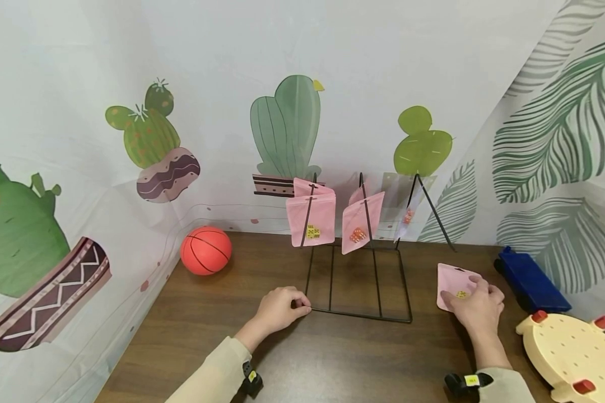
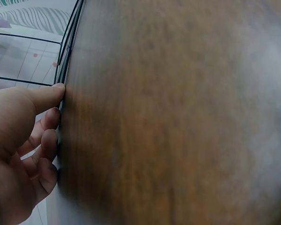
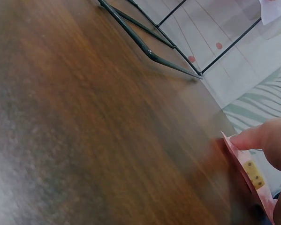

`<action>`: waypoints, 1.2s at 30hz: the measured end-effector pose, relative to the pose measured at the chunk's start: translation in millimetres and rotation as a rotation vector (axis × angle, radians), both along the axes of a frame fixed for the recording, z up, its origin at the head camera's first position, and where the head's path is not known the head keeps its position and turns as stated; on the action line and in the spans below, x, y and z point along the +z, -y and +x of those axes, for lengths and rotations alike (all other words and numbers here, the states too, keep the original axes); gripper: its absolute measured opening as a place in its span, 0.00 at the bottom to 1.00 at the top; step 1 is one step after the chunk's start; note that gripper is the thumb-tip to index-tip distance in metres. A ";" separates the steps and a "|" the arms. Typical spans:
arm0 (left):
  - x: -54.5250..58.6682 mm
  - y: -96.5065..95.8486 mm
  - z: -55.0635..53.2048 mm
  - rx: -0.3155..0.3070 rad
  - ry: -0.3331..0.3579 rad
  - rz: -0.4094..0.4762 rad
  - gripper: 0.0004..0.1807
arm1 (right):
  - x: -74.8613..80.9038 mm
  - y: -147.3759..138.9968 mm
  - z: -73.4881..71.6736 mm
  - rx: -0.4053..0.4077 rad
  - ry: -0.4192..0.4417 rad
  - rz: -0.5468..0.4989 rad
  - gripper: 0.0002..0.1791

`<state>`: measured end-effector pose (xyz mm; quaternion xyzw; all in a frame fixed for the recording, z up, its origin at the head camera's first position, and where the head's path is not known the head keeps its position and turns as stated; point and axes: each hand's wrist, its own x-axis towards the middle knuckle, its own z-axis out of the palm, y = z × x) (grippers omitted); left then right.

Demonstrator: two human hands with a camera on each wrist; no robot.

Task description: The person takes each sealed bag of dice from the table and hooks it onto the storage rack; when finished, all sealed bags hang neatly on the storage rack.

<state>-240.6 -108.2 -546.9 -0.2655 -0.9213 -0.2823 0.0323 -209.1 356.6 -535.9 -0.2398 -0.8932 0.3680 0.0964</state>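
Note:
A black wire display rack (image 1: pixel 361 318) stands on the table, hung with pink pouches. Yellow dice show in the left front pouch (image 1: pixel 322 210), orange dice in the middle one (image 1: pixel 365 215). My left hand (image 1: pixel 277 309) pinches the rack's front-left base corner between thumb and index finger, the other fingers curled in the left wrist view. To the right of the rack, my right hand (image 1: pixel 476 308) grips another pink pouch (image 1: pixel 447 280) with thumb and fingertips spread across it. That pouch lies close over the tabletop, with yellow dice (image 3: pixel 254 174) inside.
A red ball (image 1: pixel 206 250) sits at the back left against the printed wall cloth. On the far right are a blue object (image 1: pixel 534 282) with dark wheels and a cream round piece (image 1: pixel 580 350) with red-tipped legs. A third rack arm (image 1: pixel 435 212) carries a clear-looking pouch.

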 end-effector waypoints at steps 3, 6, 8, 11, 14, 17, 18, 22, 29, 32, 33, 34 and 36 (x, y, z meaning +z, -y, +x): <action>0.2 -0.1 0.3 0.003 0.004 0.001 0.02 | 0.2 -1.4 0.9 -0.023 0.010 -0.028 0.53; -0.2 -0.1 0.0 0.006 0.003 0.002 0.02 | 1.1 -2.3 2.2 -0.044 0.014 -0.055 0.55; -0.8 0.0 0.0 0.004 -0.002 -0.001 0.03 | 2.0 -2.9 3.3 -0.050 0.020 -0.068 0.57; -1.6 0.1 -0.3 0.004 -0.002 -0.011 0.02 | 3.1 -4.2 5.4 -0.046 0.012 -0.084 0.59; -1.8 -0.2 -0.6 0.004 -0.001 -0.017 0.02 | 4.3 -5.3 8.0 -0.039 0.000 -0.093 0.60; -1.5 -0.3 -1.0 0.002 -0.003 -0.014 0.02 | 5.2 -5.9 9.8 -0.028 -0.018 -0.097 0.61; -1.8 -0.1 -1.0 0.000 -0.005 -0.014 0.02 | 5.5 -5.8 10.4 -0.023 -0.028 -0.100 0.61; -2.0 0.4 -0.8 -0.005 -0.014 -0.007 0.02 | 5.3 -4.8 12.1 0.004 -0.085 -0.115 0.63; -1.6 0.6 0.0 -0.005 -0.018 -0.012 0.02 | 2.0 -1.3 16.7 0.051 -0.150 -0.172 0.66; -1.6 0.3 0.2 -0.001 -0.016 -0.014 0.02 | 0.4 -0.5 18.3 0.063 -0.190 -0.196 0.67; -1.6 0.3 0.1 0.000 -0.012 -0.013 0.02 | 0.2 -0.2 18.4 0.064 -0.211 -0.206 0.67; -1.3 0.3 0.0 0.000 -0.012 -0.013 0.02 | 0.1 0.1 18.7 0.067 -0.232 -0.212 0.66; -0.9 0.4 0.0 -0.001 -0.009 -0.011 0.02 | -0.3 0.3 18.9 0.069 -0.268 -0.225 0.63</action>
